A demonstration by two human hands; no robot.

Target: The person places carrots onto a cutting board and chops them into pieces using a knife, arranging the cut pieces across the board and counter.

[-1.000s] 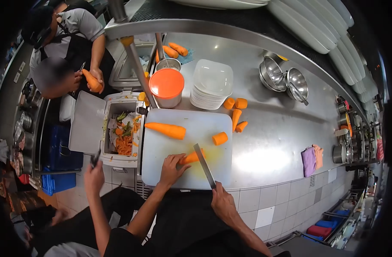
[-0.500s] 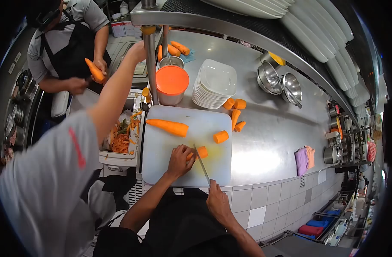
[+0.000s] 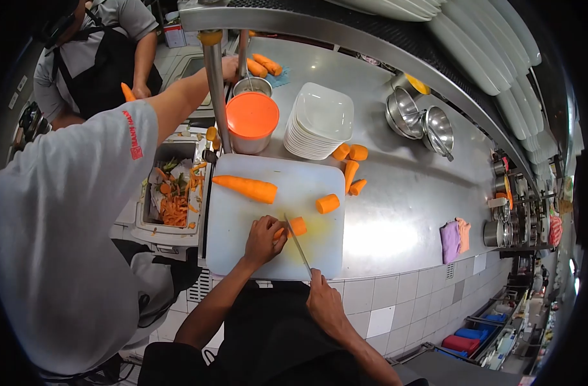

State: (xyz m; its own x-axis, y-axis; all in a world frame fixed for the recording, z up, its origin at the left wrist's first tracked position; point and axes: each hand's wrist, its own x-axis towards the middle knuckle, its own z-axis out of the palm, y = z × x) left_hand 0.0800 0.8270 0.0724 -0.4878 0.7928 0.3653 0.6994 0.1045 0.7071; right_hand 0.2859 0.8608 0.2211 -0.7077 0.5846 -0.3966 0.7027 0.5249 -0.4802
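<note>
My right hand (image 3: 325, 301) is closed round the handle of a kitchen knife (image 3: 298, 244), whose blade points away from me across a carrot on the white cutting board (image 3: 242, 222). Fingers curled, my left hand (image 3: 263, 240) holds the carrot (image 3: 280, 234) down just left of the blade. Right of the blade sits a short carrot piece (image 3: 298, 225); whether it is fully cut off, I cannot tell. A whole peeled carrot (image 3: 245, 188) and a thick carrot chunk (image 3: 328, 204) lie farther up the board.
Beyond the board stand an orange-lidded tub (image 3: 252, 119), stacked white dishes (image 3: 319, 122) and several carrot pieces (image 3: 350, 170). A co-worker's arm (image 3: 184, 96) reaches past the shelf post (image 3: 215, 90) toward carrots (image 3: 266, 64). Peelings fill a bin (image 3: 175, 209). Metal bowls (image 3: 437, 130) stand right.
The co-worker in grey has leaned in, the hand passing behind the post toward the far carrots. The view has shifted slightly. My hands, knife and carrot keep nearly the same arrangement.
</note>
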